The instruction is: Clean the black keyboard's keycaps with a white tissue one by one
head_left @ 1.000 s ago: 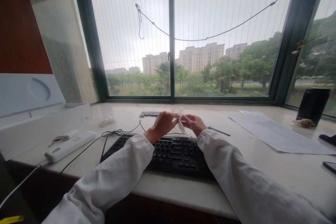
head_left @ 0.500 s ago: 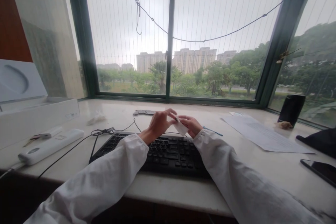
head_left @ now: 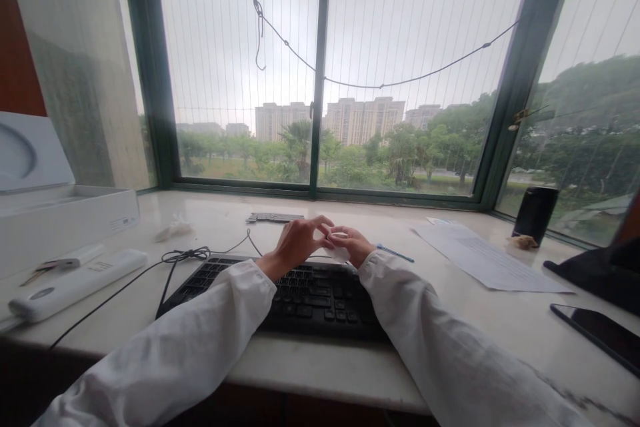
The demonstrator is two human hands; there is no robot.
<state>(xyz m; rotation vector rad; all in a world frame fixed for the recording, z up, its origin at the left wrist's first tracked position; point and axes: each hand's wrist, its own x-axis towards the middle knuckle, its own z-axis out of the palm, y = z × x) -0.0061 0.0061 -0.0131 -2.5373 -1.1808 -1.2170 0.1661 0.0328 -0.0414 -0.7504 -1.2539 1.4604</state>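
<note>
Above the far edge of a black keyboard [head_left: 327, 310], my two hands meet at the fingertips. A small white wipe or tissue [head_left: 341, 254] hangs between them, held in the fingers of my right hand [head_left: 356, 245]. My left hand [head_left: 299, 240] pinches at the same spot with thumb and forefinger. Something small and dark seems to be at its fingertips, too small and covered to name. Behind my left hand lies a flat row of small grey pieces [head_left: 274, 218]. The keyboard's cable runs off to the left, tied in a bundle [head_left: 193, 253].
On the left are a white power strip [head_left: 77, 285], keys [head_left: 43, 271], a white box [head_left: 70, 213] and crumpled tissue [head_left: 173, 228]. To the right lie a blue pen [head_left: 395, 253], paper sheets [head_left: 487, 257], a black cylinder [head_left: 536, 213] and a phone [head_left: 597, 337]. Windows stand behind.
The white wipe was hanging lower and more spread; now it is bunched closer under the fingers. My fingertips have come closer together. The whole view has shifted slightly.
</note>
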